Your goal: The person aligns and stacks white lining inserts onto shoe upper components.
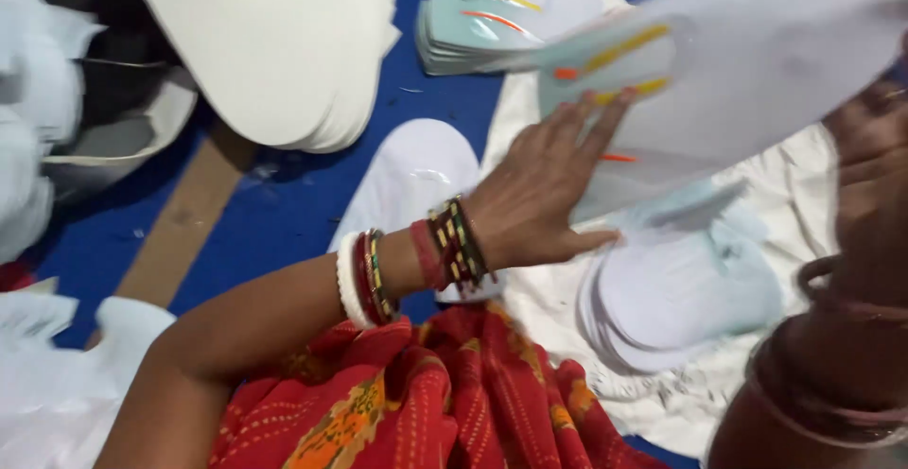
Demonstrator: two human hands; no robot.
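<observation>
My left hand (pixel 539 185) reaches forward with fingers spread, its fingertips on a pale blue shoe-shaped cut piece (pixel 615 58) with orange and yellow stripes; several bangles ring the wrist. My right hand (pixel 870 185) comes in at the right edge, blurred, next to a large pale sheet (pixel 776 72) that lies over the striped piece; whether it grips the sheet is unclear. Below the left hand a stack of white and pale blue cut pieces (pixel 681 289) rests on a white cloth (pixel 662 403).
A stack of striped pale blue pieces (pixel 492 15) lies at the top centre. A tall pile of cream cut pieces (pixel 274 43) sits at the upper left on the blue floor covering (pixel 274 214). White fabric bundles (pixel 38 110) lie left. Red patterned cloth (pixel 426 403) covers my lap.
</observation>
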